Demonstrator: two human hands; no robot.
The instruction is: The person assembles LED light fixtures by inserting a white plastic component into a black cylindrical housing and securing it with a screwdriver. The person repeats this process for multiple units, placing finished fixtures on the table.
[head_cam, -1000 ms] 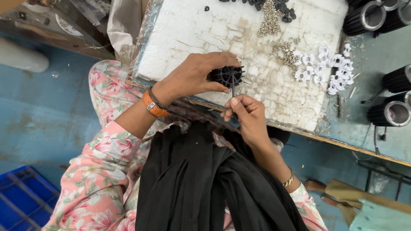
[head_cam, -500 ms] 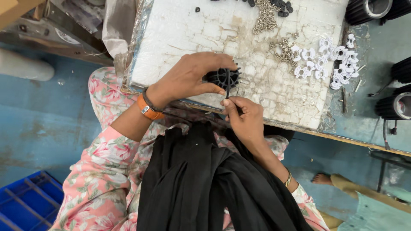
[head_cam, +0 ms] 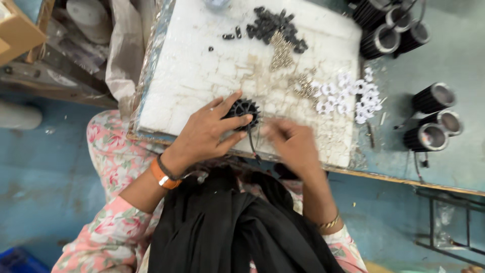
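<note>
My left hand [head_cam: 209,132] grips a black finned round part [head_cam: 243,109] against the white foam board [head_cam: 197,71], near the board's front edge. A thin black wire [head_cam: 252,146] hangs from that part toward me. My right hand [head_cam: 292,145] is blurred just right of the part, fingers curled loosely; whether it pinches anything I cannot tell. An orange band sits on my left wrist.
On the board lie a pile of small black pieces [head_cam: 275,25], a heap of small metal screws [head_cam: 282,53] and white flower-shaped plastic parts [head_cam: 348,96]. Black cylindrical housings [head_cam: 429,116] stand on the blue-green bench at right. Black cloth [head_cam: 227,227] covers my lap.
The view has shifted so the board sits lower. My right hand has let go of the wire below the part and moved off to the right; the left hand stays on the part.
</note>
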